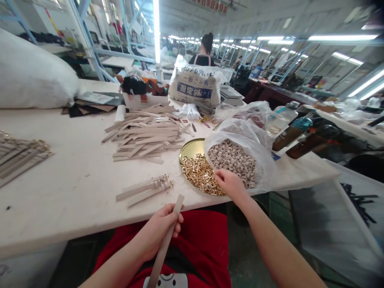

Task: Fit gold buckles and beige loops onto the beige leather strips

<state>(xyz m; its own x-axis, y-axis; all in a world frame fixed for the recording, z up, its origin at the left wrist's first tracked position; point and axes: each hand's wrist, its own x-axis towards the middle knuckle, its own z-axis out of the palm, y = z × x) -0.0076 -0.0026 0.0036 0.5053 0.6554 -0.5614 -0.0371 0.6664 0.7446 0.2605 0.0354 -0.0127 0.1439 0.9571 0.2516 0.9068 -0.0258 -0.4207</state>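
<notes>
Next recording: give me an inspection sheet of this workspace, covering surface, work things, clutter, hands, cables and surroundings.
Surface: pale table, a few dark specks.
Work things: strip pile; gold buckles on a round tray; small loops in a clear bag; buckled straps.
Clutter: bottles at right, printed sack behind.
Hands: left hand holds one strip; right hand at the buckles, grip unclear.
Cables: nothing seen.
Surroundings: ceiling lights; a person beyond the sack.

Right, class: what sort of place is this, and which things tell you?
Probably a factory workshop: there is a big pile of strips, a tray heaped with metal buckles, and rows of ceiling lights.
</notes>
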